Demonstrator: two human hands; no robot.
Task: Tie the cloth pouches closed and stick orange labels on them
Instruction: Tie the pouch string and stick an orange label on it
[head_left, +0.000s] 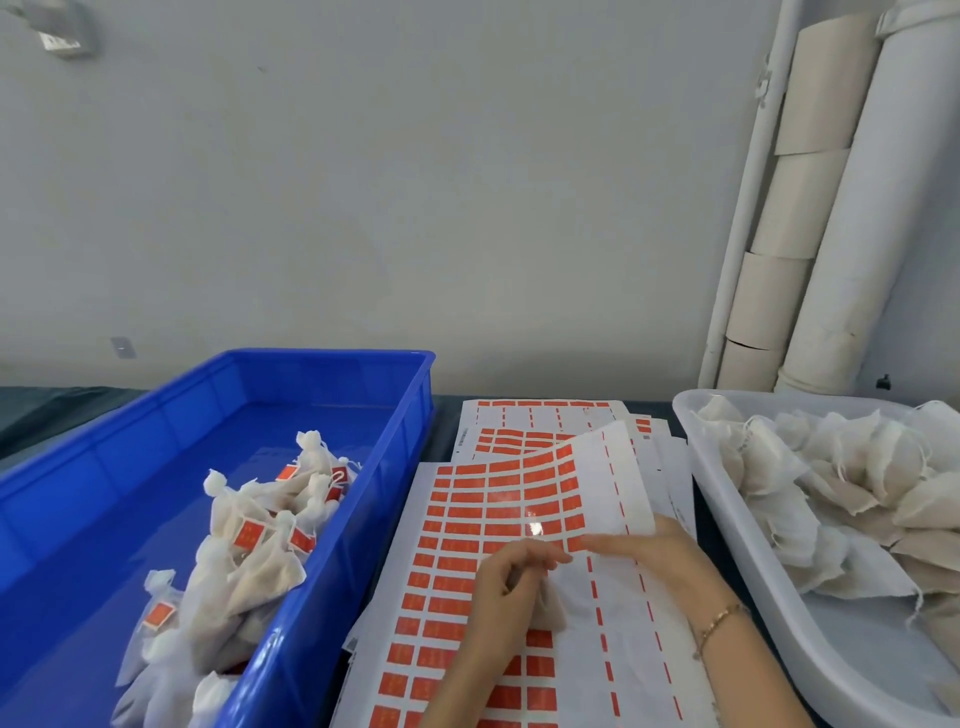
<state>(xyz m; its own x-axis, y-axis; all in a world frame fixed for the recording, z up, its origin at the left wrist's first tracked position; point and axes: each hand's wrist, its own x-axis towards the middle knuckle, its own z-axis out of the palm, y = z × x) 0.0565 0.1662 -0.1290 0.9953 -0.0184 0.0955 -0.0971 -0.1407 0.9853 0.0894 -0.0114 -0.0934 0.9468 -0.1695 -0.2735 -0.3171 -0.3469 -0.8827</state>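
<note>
Grey wall stands behind a dark surface (447, 415). At left, a blue bin (332, 364) holds tied pouches (249, 566) already labelled. Over the label sheets (452, 561), the left hand (511, 577) grips one pouch (553, 605). The right hand (654, 556) reaches the orange labels (574, 543); whether it pinches one, I cannot tell. A white tray (727, 519) of untied pouches (831, 493) suggests much work remains.

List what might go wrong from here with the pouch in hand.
1. The label sheet curls up at its far end, over the right hand. Peeling there may lift or slide the sheet and crease an orange label.
2. The left hand grips the cloth pouch directly above the sheet. A freed label could catch on the loose cloth and stick crooked.
</note>
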